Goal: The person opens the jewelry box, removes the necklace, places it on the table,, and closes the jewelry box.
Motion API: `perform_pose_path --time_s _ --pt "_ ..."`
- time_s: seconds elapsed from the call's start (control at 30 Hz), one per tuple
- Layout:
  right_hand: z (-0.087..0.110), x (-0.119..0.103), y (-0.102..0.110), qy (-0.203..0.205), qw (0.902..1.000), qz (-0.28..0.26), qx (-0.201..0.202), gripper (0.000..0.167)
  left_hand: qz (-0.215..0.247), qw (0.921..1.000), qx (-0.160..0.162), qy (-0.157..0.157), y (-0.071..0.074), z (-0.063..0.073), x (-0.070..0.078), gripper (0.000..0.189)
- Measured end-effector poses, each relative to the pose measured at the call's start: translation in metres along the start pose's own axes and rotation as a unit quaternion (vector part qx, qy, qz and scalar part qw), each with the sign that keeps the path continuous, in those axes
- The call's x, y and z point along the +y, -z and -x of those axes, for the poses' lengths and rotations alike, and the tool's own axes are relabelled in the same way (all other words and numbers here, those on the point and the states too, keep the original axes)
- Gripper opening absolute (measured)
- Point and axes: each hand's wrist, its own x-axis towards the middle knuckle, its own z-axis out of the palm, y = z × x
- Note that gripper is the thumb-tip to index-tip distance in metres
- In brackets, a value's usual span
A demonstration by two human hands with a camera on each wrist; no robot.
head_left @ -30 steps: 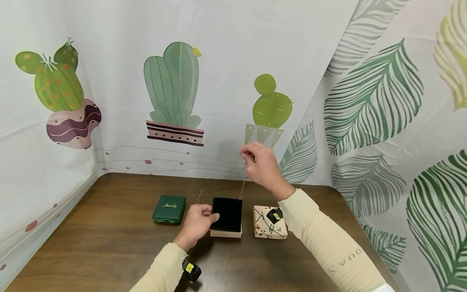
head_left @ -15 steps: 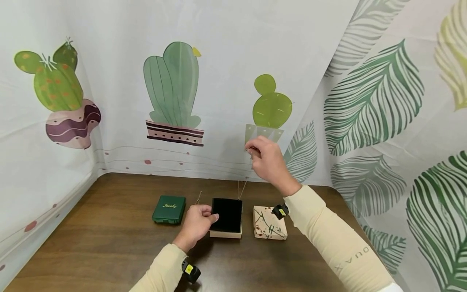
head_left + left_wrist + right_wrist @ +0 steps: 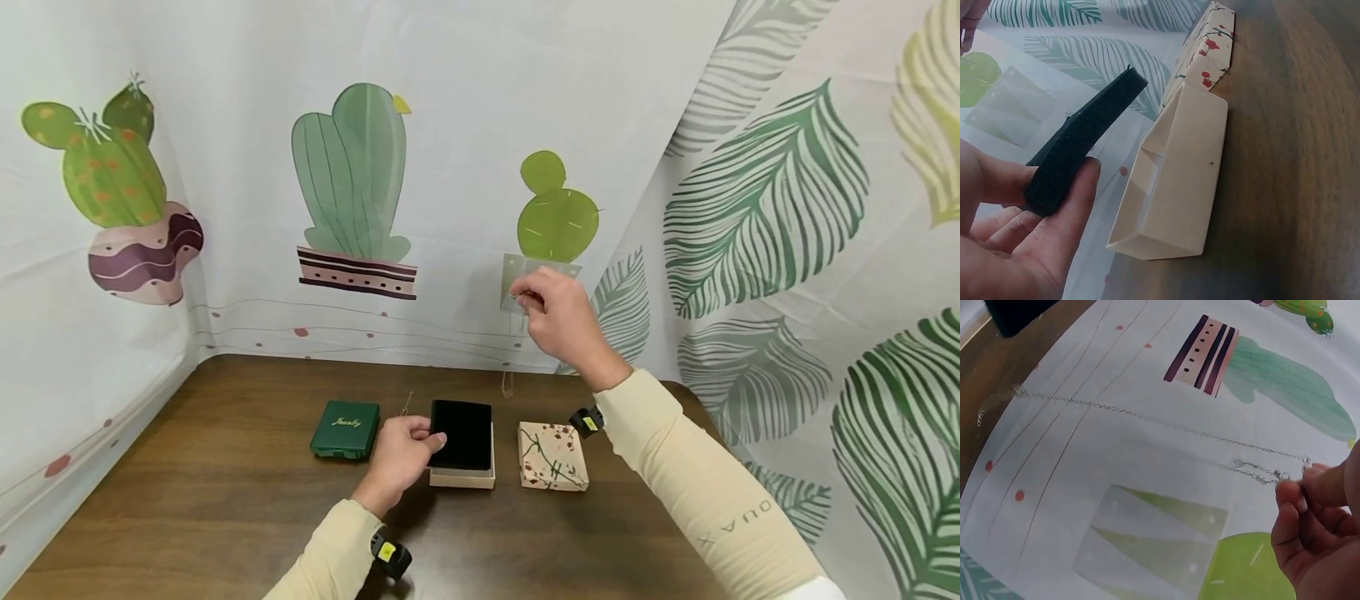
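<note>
My right hand [image 3: 562,321] is raised in front of the backdrop. Its thumb and fingertips pinch one end of a thin silver necklace [image 3: 1147,417], which hangs in a long loop below them. Lower down, my left hand [image 3: 397,462] grips a black foam jewelry-box insert [image 3: 461,435] by its left edge. The insert is tilted above a cream cardboard box base [image 3: 462,481], and the left wrist view shows a gap between the two. Inside the base [image 3: 1188,175] a pale bottom shows. Behind the left hand lies another fine chain [image 3: 407,404], partly hidden.
A green jewelry box [image 3: 346,429] with gold lettering stands closed on the left. To the right is a cream box lid [image 3: 553,458] with a floral print. All rest on a brown wooden table [image 3: 247,467], backed by a printed cloth [image 3: 465,125].
My right hand has moved up and to the right. The necklace, earlier trailing by the insert's top right corner, now hangs away from it. My left hand keeps hold of the insert, nearly still.
</note>
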Motion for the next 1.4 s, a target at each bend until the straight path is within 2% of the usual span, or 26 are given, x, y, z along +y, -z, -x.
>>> perform_pose_path --time_s 0.3,0.4,0.67,0.93,1.4 --pt "0.002 0.010 -0.001 -0.026 0.9989 0.014 -0.035 0.008 -0.002 0.9999 0.004 0.009 0.003 0.003 -0.001 0.041" --pt "0.003 0.012 -0.002 -0.016 0.9990 0.018 -0.039 0.004 -0.002 0.9999 0.004 0.015 0.004 0.005 -0.001 0.043" --pt "0.005 0.017 -0.004 0.016 0.9982 0.023 -0.053 0.010 0.004 0.9997 0.011 0.020 0.005 0.003 -0.003 0.042" --pt "0.009 0.021 -0.007 -0.013 0.9963 0.018 -0.083 0.011 0.004 0.9996 0.012 0.024 0.005 0.002 -0.005 0.042" --pt "0.012 0.027 -0.011 -0.017 0.9962 0.022 -0.082 0.003 0.015 0.9997 0.005 0.019 0.005 0.005 -0.004 0.044"
